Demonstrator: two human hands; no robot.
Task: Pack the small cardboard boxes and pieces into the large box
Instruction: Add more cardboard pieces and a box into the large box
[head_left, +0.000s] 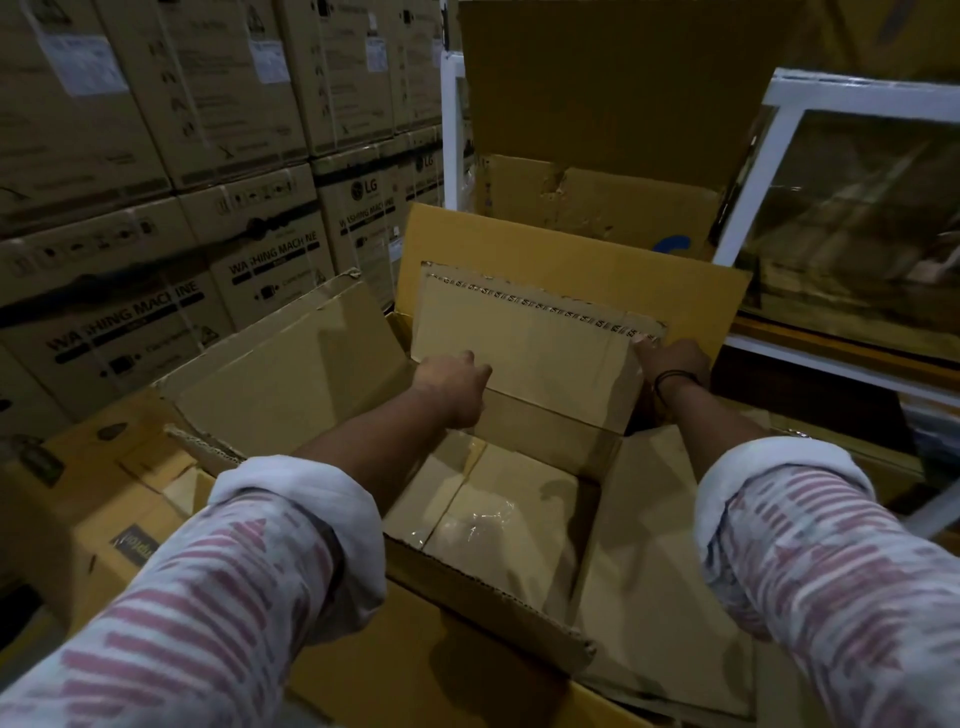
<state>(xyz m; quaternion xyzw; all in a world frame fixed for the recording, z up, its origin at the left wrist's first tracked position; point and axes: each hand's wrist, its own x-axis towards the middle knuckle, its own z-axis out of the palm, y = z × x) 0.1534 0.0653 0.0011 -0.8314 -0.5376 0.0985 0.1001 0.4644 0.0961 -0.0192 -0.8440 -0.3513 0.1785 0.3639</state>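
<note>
A large open cardboard box (498, 587) stands in front of me, its flaps spread and its taped floor showing. A flat cardboard piece (524, 343) with a torn, printed top edge stands upright against the box's far wall. My left hand (457, 384) grips the piece at its lower left, fingers curled behind it. At the piece's right edge my right hand (675, 364) holds it, a dark band on the wrist. A yellow-brown cardboard sheet (597, 254) stands behind the piece.
Stacked washing-machine cartons (156, 208) wall off the left. A white-framed glass panel (852, 218) leans at the right. A worn tall carton (597, 156) stands behind. Another brown box (104, 499) sits low on the left.
</note>
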